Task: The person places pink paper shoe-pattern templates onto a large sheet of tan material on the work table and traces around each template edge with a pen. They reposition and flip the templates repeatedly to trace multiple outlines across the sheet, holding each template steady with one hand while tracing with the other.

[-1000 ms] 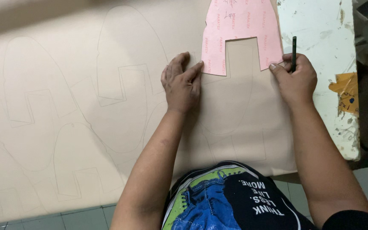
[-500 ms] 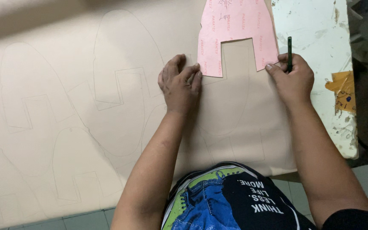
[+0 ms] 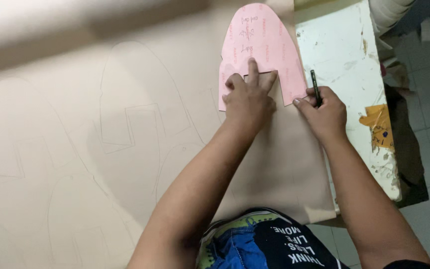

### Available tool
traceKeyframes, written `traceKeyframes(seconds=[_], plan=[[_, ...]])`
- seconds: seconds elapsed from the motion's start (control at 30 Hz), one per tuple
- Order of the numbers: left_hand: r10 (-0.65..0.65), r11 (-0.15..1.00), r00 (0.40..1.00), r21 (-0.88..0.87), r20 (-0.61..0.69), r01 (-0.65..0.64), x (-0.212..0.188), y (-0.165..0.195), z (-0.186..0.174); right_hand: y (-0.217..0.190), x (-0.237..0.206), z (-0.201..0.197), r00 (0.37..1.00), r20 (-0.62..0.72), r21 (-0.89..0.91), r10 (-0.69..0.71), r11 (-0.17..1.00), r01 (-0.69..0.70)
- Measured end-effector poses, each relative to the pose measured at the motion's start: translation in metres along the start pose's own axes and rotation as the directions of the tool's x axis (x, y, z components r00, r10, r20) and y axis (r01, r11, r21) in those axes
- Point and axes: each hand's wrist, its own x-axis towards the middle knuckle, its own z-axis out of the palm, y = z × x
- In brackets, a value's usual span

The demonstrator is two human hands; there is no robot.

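my left hand presses flat, fingers spread, on the pink arch-shaped card template lying on the beige sheet over the table. my right hand has its grip closed around a dark pencil at the template's right edge. firm pressure should stop slipping.

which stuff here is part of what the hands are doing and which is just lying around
In use:
- pink template, pressed flat by the left hand
- dark pen, held in the right hand
- beige sheet with traced outlines, under the template

Lying about:
- orange scrap on the white table
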Motion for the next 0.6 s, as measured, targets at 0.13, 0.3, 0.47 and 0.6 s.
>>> traceKeyframes(seconds=[0.13,0.3,0.47,0.6], plan=[[-0.018,0.998,0.996,0.054,0.092,0.013,0.004,0.015,-0.016,-0.002,0.021,-0.007,0.997,0.067,-0.085,-0.028,0.996,0.034],[-0.022,0.999,0.99,-0.021,0.136,0.025,0.001,0.016,-0.018,-0.037,0.081,0.003,0.871,-0.001,0.005,-0.492,0.871,0.492],[-0.007,0.998,0.994,-0.058,0.11,0.013,-0.002,0.015,-0.014,-0.101,0.137,0.016,0.992,0.009,0.402,0.127,0.908,-0.12],[0.008,1.0,0.993,-0.025,0.121,-0.005,0.0,0.016,-0.013,-0.138,0.165,0.014,0.996,0.036,0.475,-0.078,0.878,0.052]])
